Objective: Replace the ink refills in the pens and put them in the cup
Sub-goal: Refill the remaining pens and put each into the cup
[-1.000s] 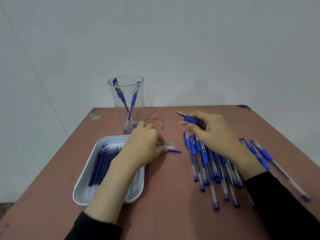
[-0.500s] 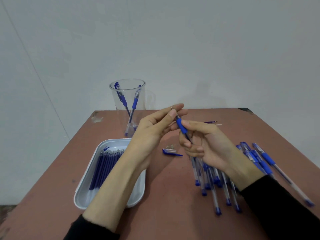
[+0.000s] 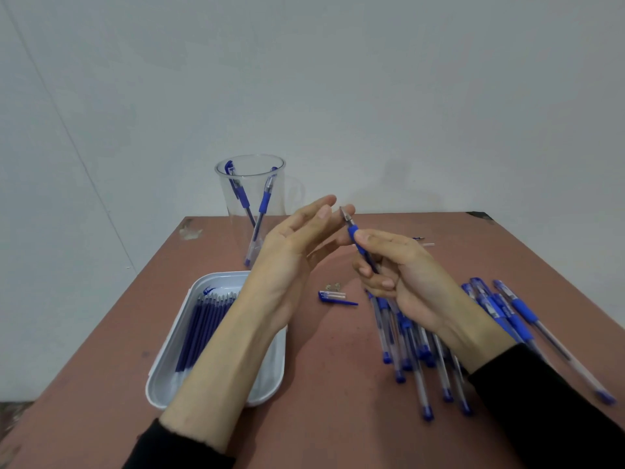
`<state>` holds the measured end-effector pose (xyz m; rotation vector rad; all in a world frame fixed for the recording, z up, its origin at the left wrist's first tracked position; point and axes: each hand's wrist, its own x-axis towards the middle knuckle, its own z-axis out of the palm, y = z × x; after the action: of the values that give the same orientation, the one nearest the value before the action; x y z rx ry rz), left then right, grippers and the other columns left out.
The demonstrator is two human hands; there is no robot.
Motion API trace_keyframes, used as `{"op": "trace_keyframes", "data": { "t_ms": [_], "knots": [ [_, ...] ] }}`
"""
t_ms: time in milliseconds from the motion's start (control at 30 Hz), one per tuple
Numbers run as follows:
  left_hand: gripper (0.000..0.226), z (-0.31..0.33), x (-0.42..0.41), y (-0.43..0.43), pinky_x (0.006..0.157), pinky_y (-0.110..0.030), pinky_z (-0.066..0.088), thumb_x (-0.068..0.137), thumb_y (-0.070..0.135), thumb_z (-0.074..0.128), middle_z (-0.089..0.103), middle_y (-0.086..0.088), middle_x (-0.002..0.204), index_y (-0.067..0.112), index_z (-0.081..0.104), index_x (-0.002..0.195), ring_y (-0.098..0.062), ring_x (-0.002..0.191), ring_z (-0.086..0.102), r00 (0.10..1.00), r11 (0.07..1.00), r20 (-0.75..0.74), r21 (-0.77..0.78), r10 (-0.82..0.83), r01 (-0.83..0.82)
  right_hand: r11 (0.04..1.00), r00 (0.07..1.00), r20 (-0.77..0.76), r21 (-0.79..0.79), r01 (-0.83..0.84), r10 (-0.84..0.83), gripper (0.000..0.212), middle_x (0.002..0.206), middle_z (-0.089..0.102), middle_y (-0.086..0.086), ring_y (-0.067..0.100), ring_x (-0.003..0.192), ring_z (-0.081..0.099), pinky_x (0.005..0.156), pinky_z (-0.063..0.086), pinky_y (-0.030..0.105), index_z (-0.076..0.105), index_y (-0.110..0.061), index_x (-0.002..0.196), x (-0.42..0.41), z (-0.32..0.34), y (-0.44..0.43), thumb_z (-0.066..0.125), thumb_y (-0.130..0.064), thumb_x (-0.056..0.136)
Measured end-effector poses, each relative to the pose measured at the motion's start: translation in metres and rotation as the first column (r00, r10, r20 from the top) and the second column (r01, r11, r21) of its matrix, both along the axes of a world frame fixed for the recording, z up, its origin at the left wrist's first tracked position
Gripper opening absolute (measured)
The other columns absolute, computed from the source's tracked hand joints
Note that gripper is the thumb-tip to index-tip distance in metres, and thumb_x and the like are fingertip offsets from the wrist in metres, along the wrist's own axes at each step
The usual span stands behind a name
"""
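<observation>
Above the surface point(image 3: 321, 384) the right hand point(image 3: 402, 275) grips the pen point(image 3: 353, 231) while the left hand point(image 3: 291, 245) is spread open at its metal tip — fumble the unscrewing and that small piece could roll away.

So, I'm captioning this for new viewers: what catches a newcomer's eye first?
Two hands hover over the table: the right hand grips a blue pen tip-up, the left hand open beside its tip. Right of them lies a heap of pens; left, a white tray of refills and a clear cup holding two pens.
</observation>
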<state>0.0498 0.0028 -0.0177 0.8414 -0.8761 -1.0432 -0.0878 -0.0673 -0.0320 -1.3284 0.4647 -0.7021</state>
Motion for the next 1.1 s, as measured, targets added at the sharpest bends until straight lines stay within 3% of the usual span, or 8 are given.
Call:
{"op": "trace_keyframes", "data": {
  "t_ms": [233, 333, 467, 600, 700, 767, 967, 1100],
  "knots": [
    [0.030, -0.005, 0.005, 0.000, 0.088, -0.024, 0.051, 0.089, 0.005, 0.058, 0.071, -0.001, 0.109, 0.017, 0.061, 0.116, -0.018, 0.108, 0.064, 0.991, 0.996, 0.106, 0.024, 0.085, -0.088, 0.997, 0.998, -0.060, -0.072, 0.027, -0.032, 0.023, 0.057, 0.050, 0.004, 0.009, 0.039, 0.028, 0.043, 0.017, 0.022, 0.071, -0.011, 0.092, -0.002, 0.002, -0.002, 0.060, -0.028, 0.080],
    [0.033, -0.004, 0.003, 0.001, 0.093, -0.025, 0.051, 0.088, 0.004, 0.058, 0.071, -0.006, 0.107, 0.014, 0.059, 0.119, -0.012, 0.105, 0.065, 0.987, 0.998, 0.149, -0.019, 0.059, -0.057, 0.994, 0.994, -0.109, -0.114, -0.001, -0.011, 0.017, 0.058, 0.051, 0.005, 0.009, 0.040, 0.029, 0.040, 0.021, 0.018, 0.071, -0.013, 0.092, -0.002, 0.002, 0.000, 0.059, -0.023, 0.087],
    [0.029, -0.005, 0.003, 0.001, 0.087, -0.019, 0.051, 0.083, 0.007, 0.065, 0.074, -0.002, 0.094, 0.017, 0.065, 0.111, -0.008, 0.098, 0.067, 0.967, 0.986, 0.193, -0.016, 0.166, -0.166, 0.975, 0.988, -0.127, -0.213, 0.060, -0.089, 0.013, 0.060, 0.053, 0.007, 0.010, 0.042, 0.032, 0.041, 0.026, 0.019, 0.072, -0.015, 0.093, -0.001, 0.002, 0.002, 0.060, -0.019, 0.091],
    [0.022, -0.006, 0.003, 0.000, 0.074, -0.011, 0.050, 0.077, 0.013, 0.072, 0.073, 0.007, 0.080, 0.020, 0.071, 0.099, -0.001, 0.083, 0.067, 0.944, 0.966, 0.216, 0.016, 0.250, -0.259, 0.837, 0.948, -0.105, -0.505, 0.211, -0.302, 0.011, 0.059, 0.056, -0.003, 0.001, 0.048, 0.046, 0.053, 0.037, 0.012, 0.072, -0.025, 0.091, 0.003, 0.000, 0.002, 0.062, -0.019, 0.091],
    [0.011, -0.007, 0.002, -0.001, 0.071, -0.010, 0.051, 0.077, 0.019, 0.073, 0.072, 0.011, 0.078, 0.021, 0.073, 0.087, 0.002, 0.081, 0.065, 0.919, 0.948, 0.260, 0.038, 0.296, -0.316, 0.729, 0.921, -0.064, -0.632, 0.261, -0.385, 0.016, 0.065, 0.061, 0.000, 0.012, 0.058, 0.051, 0.059, 0.043, 0.023, 0.070, -0.037, 0.090, 0.004, -0.006, -0.001, 0.062, -0.023, 0.091],
    [0.006, -0.008, 0.002, -0.002, 0.069, -0.012, 0.050, 0.076, 0.023, 0.074, 0.071, 0.009, 0.077, 0.021, 0.072, 0.082, -0.001, 0.078, 0.063, 0.900, 0.930, 0.278, 0.050, 0.336, -0.363, 0.679, 0.904, -0.047, -0.676, 0.285, -0.426, 0.015, 0.071, 0.064, 0.005, 0.022, 0.064, 0.051, 0.060, 0.044, 0.024, 0.068, -0.040, 0.089, 0.004, -0.009, -0.003, 0.066, -0.025, 0.088],
    [0.010, -0.006, 0.006, -0.001, 0.065, -0.012, 0.050, 0.076, 0.026, 0.074, 0.067, 0.008, 0.078, 0.020, 0.071, 0.084, 0.005, 0.072, 0.062, 0.877, 0.890, 0.231, 0.080, 0.421, -0.448, 0.596, 0.871, -0.015, -0.735, 0.323, -0.490, 0.021, 0.077, 0.063, -0.020, 0.005, 0.072, 0.054, 0.068, 0.043, 0.011, 0.066, -0.040, 0.087, 0.002, -0.010, -0.006, 0.072, -0.021, 0.083],
    [0.011, -0.003, 0.011, 0.002, 0.070, -0.014, 0.054, 0.079, 0.018, 0.073, 0.071, 0.013, 0.075, 0.022, 0.071, 0.089, 0.005, 0.076, 0.065, 0.884, 0.898, 0.223, 0.070, 0.411, -0.435, 0.595, 0.849, -0.023, -0.723, 0.350, -0.528, 0.019, 0.078, 0.065, -0.013, 0.006, 0.072, 0.055, 0.067, 0.043, 0.010, 0.068, -0.036, 0.086, -0.002, -0.010, -0.012, 0.072, -0.019, 0.083]
  ]
}}
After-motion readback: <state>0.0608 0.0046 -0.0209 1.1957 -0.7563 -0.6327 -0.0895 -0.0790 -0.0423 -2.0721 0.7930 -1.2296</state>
